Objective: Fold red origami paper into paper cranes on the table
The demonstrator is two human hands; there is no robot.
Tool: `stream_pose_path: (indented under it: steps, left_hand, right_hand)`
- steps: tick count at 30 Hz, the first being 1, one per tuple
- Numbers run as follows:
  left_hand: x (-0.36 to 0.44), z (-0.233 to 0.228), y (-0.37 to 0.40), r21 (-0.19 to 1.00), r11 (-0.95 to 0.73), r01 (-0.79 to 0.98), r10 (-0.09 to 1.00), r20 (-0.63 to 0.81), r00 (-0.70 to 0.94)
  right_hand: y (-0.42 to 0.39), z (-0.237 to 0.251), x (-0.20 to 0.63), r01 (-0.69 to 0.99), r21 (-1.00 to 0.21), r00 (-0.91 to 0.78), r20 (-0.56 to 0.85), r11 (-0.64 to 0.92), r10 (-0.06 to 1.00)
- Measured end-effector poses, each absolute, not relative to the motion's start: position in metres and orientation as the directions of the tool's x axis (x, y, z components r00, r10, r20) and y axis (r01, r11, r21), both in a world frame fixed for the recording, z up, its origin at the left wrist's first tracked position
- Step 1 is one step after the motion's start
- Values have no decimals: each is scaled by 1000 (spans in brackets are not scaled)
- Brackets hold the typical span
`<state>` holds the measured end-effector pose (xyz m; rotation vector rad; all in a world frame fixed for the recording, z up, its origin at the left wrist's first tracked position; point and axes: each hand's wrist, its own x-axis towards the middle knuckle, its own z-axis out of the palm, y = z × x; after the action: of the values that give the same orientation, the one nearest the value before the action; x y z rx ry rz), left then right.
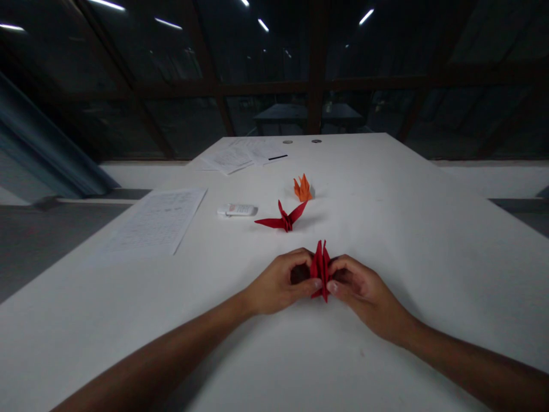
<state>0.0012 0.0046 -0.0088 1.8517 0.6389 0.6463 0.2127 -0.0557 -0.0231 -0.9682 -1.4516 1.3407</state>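
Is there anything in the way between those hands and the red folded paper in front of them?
Nothing visible: the left hand and right hand hold the red folded paper from either side. The red paper crane and orange folded paper stand farther out on the table, beyond it.

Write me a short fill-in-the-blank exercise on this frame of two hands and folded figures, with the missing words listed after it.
1. The left hand and right hand both hold a folded piece whose colour is ____.
2. Beyond the spread-winged figure stands a farther figure, coloured ____.
3. In the picture, the small white item lies to the ____ of the spread-winged figure.
4. Near the far edge of the table, the number of round discs is ____.

Missing words: red; orange; left; two.
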Motion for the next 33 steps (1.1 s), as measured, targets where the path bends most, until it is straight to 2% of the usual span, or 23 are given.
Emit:
stream_pose_path:
  steps: [5, 9, 15, 19, 23, 33]
  left_hand:
    - [2, -9, 4, 919, -355, 171, 710, 146, 689]
    - [1, -9, 4, 926, -344, 157, 721, 153, 676]
    - [3, -16, 3, 987, -150, 56, 786, 85, 612]
    - [5, -17, 2, 996, -76, -51, 815, 91, 572]
    - [6, -17, 3, 990, -45, -131, 796, 115, 594]
    - [5, -16, 6, 984, 29, -177, 768, 91, 634]
  right_hand:
    - [-55, -25, 211, 22, -987, -248, 151, 161, 957]
    - [-52, -30, 212, 0, -993, -222, 118, 121, 968]
    - [-50, -29, 214, -85, -995, -202, 62, 45, 977]
    - [-53, -31, 212, -84, -993, -147, 98, 86, 984]
    - [-55, -33, 211, -49, -989, -157, 143, 137, 977]
    - [-54, -32, 213, -43, -997, -230, 77, 69, 970]
